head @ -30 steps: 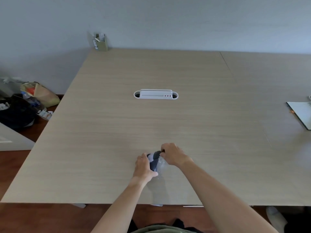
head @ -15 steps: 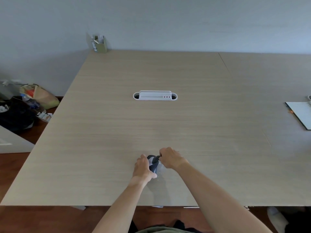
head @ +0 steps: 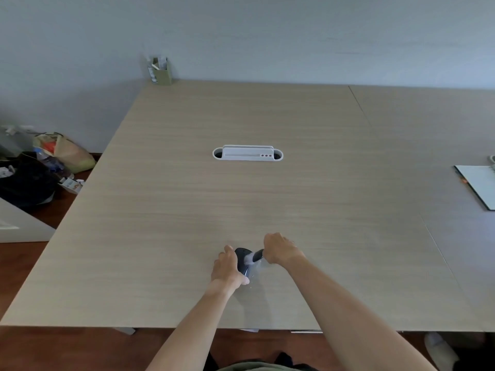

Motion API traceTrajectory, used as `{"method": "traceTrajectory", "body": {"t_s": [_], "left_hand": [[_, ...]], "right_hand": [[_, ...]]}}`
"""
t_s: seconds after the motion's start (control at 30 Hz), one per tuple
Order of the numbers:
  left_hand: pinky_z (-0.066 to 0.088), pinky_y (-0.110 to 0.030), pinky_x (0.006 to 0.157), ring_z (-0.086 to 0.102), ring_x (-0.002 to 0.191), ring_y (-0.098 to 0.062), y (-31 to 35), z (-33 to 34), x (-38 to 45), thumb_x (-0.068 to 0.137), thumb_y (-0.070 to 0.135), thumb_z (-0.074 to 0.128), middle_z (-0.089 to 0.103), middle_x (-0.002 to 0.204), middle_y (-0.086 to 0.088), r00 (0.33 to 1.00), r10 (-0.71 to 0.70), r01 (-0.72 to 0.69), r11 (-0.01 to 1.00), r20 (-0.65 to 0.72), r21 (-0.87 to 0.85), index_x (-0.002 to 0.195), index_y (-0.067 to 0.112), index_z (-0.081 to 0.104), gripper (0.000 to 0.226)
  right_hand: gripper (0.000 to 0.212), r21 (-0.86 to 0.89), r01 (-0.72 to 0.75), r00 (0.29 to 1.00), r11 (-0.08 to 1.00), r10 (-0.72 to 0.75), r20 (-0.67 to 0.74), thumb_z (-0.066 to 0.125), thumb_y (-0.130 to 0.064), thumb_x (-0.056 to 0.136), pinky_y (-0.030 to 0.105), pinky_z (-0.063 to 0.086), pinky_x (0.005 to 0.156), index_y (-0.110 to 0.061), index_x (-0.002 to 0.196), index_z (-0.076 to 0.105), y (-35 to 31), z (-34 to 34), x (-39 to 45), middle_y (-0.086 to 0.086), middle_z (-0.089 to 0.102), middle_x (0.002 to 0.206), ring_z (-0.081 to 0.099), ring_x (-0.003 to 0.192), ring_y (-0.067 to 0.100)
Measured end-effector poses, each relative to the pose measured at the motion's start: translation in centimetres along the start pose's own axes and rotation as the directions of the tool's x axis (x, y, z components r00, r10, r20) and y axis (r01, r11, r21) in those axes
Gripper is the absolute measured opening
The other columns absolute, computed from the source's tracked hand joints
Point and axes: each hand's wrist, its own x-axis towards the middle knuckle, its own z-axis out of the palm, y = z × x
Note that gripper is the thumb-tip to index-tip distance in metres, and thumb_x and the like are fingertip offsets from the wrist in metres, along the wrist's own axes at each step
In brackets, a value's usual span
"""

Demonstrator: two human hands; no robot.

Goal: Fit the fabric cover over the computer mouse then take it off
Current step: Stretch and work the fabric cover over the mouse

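Note:
A dark computer mouse [head: 243, 261] rests on the wooden table [head: 241, 199] near its front edge. My left hand [head: 226, 269] grips the mouse from its left side and covers much of it. My right hand [head: 280, 249] is closed on a strip of the fabric cover [head: 255, 257], which stretches from the mouse's top to the right. A pale part of the cover shows where it meets the mouse. How much of the mouse the cover still wraps is hidden by my hands.
A white cable port [head: 247, 153] is set into the table's middle. A green pen holder [head: 160, 70] stands at the far left corner. A notebook [head: 479, 183] lies at the right edge. Bags [head: 40, 167] sit on the floor to the left.
My right hand has pulled a little to the right, stretching the cover away from the mouse. My left hand has stayed on the mouse.

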Motion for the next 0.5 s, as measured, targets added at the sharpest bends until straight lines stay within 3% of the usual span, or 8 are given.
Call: {"method": "traceTrajectory", "body": {"t_s": [0.2,0.37,0.43,0.5], "left_hand": [[0.054,-0.041,0.085,0.055,0.108,-0.033,0.1,-0.2,-0.2,0.056,0.018,0.089,0.052,0.116,-0.011,1.0,-0.003,0.003,1.0,-0.003,0.011,0.12,0.009,0.038,0.083],[0.055,-0.042,0.085,0.055,0.108,-0.032,-0.1,-0.1,-0.2,0.055,0.015,0.089,0.052,0.116,-0.011,1.0,0.003,-0.003,0.999,-0.003,-0.037,0.119,0.009,0.036,0.083],[0.053,-0.042,0.088,0.054,0.112,-0.033,0.0,-0.1,-0.3,0.056,0.014,0.09,0.051,0.12,-0.012,1.0,0.0,-0.001,0.999,-0.012,-0.037,0.125,0.008,0.033,0.089],[0.053,-0.041,0.09,0.053,0.115,-0.033,0.2,-0.2,-0.5,0.056,0.014,0.09,0.05,0.123,-0.012,1.0,-0.012,0.011,0.998,-0.016,-0.056,0.13,0.008,0.03,0.096]], "right_hand": [[0.028,0.215,0.02,0.998,0.976,-0.005,-0.067,0.047,-0.023,0.095,0.041,0.048,0.089,-0.006,0.111,0.061,-0.6,-0.2,0.5,0.018,0.062,0.118,0.06,0.106,0.039],[0.021,0.139,0.03,0.998,0.99,-0.038,0.056,0.05,-0.015,0.091,0.036,0.044,0.077,-0.002,0.101,0.062,-0.3,1.0,0.4,0.019,0.064,0.109,0.056,0.088,0.034],[0.012,0.135,-0.012,0.996,0.991,0.0,0.086,0.053,-0.013,0.086,0.033,0.04,0.072,-0.003,0.085,0.06,0.1,0.3,0.5,0.017,0.061,0.097,0.05,0.08,0.031],[0.024,0.192,-0.027,0.997,0.981,0.013,0.074,0.061,-0.023,0.086,0.033,0.038,0.07,-0.009,0.071,0.051,0.2,-0.4,0.8,0.015,0.056,0.089,0.047,0.078,0.031]]}}
